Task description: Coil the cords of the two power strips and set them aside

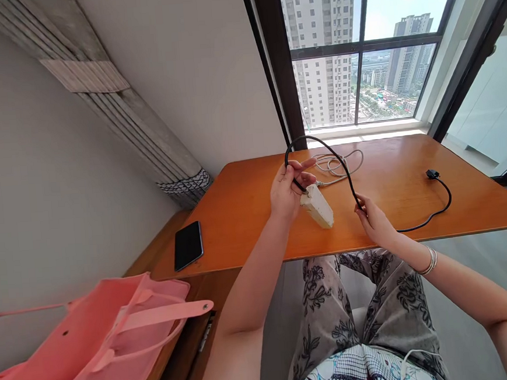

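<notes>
A black power cord (332,150) arches between my two hands above the table. My left hand (289,186) pinches it near the end that runs into a worn off-white power adapter (318,206). Farther along, my right hand (372,218) grips the same cord between thumb and fingers. From there the cord runs right across the tabletop to a black plug (432,173). Behind the adapter lies a loosely coiled thin white cable (333,165), which seems to join the adapter's far end.
The orange-brown wooden table (246,214) stands before a window (359,47). A black phone (188,245) lies at its left edge. Lower left, an open pink bag (133,334) rests on a wooden surface. A gathered grey curtain (129,118) hangs at the left.
</notes>
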A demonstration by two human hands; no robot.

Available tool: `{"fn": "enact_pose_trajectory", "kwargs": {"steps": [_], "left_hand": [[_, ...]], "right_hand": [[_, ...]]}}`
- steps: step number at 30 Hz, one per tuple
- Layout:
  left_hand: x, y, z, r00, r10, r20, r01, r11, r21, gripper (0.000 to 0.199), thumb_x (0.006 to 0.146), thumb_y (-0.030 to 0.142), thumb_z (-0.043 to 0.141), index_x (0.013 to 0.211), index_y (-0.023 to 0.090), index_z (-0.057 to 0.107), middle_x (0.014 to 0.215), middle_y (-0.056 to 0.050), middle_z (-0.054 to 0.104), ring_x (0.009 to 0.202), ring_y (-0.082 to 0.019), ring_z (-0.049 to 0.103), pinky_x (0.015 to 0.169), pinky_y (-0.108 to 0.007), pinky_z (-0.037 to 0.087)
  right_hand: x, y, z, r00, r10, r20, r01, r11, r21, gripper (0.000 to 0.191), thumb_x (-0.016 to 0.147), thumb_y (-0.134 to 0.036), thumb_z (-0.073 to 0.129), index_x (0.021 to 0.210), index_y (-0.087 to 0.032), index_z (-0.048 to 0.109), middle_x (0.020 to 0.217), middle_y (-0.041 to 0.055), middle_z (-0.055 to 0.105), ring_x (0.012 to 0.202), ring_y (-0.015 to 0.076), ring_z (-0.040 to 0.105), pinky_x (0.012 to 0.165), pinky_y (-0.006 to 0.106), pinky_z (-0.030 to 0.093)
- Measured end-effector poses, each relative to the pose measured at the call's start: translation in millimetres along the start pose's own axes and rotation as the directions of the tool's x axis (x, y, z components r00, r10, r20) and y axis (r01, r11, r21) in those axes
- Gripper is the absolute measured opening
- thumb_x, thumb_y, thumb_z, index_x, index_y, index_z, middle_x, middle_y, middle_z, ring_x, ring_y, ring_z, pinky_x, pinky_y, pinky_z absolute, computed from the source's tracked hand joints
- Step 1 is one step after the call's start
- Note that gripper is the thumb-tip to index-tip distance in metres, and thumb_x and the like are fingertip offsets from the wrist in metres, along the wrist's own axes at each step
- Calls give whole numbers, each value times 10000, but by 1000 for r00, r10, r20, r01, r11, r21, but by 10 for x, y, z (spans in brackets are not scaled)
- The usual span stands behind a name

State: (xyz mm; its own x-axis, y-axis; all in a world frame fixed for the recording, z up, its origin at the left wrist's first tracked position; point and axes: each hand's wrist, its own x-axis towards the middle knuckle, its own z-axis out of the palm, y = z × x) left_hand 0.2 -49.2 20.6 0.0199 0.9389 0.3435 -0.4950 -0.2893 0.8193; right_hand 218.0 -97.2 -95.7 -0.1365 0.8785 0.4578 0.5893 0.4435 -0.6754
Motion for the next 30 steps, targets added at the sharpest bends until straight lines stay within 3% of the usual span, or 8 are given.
{"fn": "enact_pose_trajectory", "kwargs": {"steps": [2, 4, 8, 12, 15, 19, 25, 30], "left_hand": [[-6, -8, -5, 1000, 6, 18, -6, 1000, -4, 308, 864, 453, 690, 789, 201, 528, 1027, -76, 758, 703, -139, 702, 671, -281, 569], [-14, -30, -2, 999, 9, 48, -8, 1000, -10, 328, 846, 464, 714, 792, 199, 528, 1048, -81, 759, 772, -160, 729, 688, -281, 578], [-35, -77, 17, 990, -9, 143, 11, 1000, -13, 380, 792, 514, 757, 820, 200, 545, 1046, -83, 767, 889, -202, 751, 757, -299, 591], [-84, -98, 69, 975, 7, 221, -18, 999, 48, 366, 813, 535, 727, 857, 205, 574, 1078, -82, 769, 1051, -244, 727, 922, -365, 564], [-132, -101, 140, 957, 59, 282, -85, 993, 79, 347, 834, 532, 706, 860, 204, 593, 1090, -85, 768, 1134, -266, 695, 1057, -429, 492], [-169, -111, 215, 937, 59, 344, -107, 987, 122, 351, 844, 543, 686, 863, 202, 605, 1054, -92, 770, 1155, -284, 683, 1086, -462, 463], [-151, -181, 229, 903, 23, 429, -116, 975, 190, 332, 873, 517, 660, 891, 190, 603, 1073, -106, 754, 1088, -261, 709, 1029, -421, 484], [-136, -210, 247, 894, 5, 448, -108, 973, 204, 374, 867, 547, 652, 901, 180, 589, 908, -69, 752, 739, -167, 723, 820, -326, 521]], "right_hand": [[-30, -59, -82, 998, -66, 3, 65, 975, -215, 514, 995, -285, 335, 1503, -240, 400, 1082, 133, 648, 887, 248, 653, 749, 363, 528], [-29, -168, -172, 993, -93, 77, 116, 914, -389, 502, 1007, -297, 341, 1492, -236, 452, 1016, 123, 681, 796, 238, 656, 639, 318, 480], [-17, -445, -331, 955, -245, 166, 296, 780, -551, 433, 1023, -303, 387, 1402, -228, 583, 826, 78, 696, 667, 175, 624, 548, 287, 373], [-19, -702, -444, 852, -508, 129, 476, 646, -596, 329, 1016, -247, 460, 1250, -184, 682, 681, 30, 640, 585, 120, 557, 546, 280, 334], [-7, -854, -492, 783, -616, 86, 534, 594, -601, 273, 1004, -220, 492, 1170, -160, 700, 669, 14, 626, 585, 104, 547, 559, 272, 340], [30, -994, -512, 754, -654, 65, 567, 598, -566, 245, 1000, -231, 502, 1116, -144, 699, 674, 8, 624, 590, 102, 547, 568, 264, 352], [80, -1081, -504, 734, -675, 75, 602, 594, -534, 234, 1001, -243, 495, 1016, -142, 706, 637, -6, 597, 554, 95, 513, 551, 256, 336], [156, -1072, -502, 732, -675, 93, 625, 610, -487, 283, 1016, -274, 451, 971, -169, 710, 650, 0, 616, 572, 102, 536, 558, 256, 347]]}}
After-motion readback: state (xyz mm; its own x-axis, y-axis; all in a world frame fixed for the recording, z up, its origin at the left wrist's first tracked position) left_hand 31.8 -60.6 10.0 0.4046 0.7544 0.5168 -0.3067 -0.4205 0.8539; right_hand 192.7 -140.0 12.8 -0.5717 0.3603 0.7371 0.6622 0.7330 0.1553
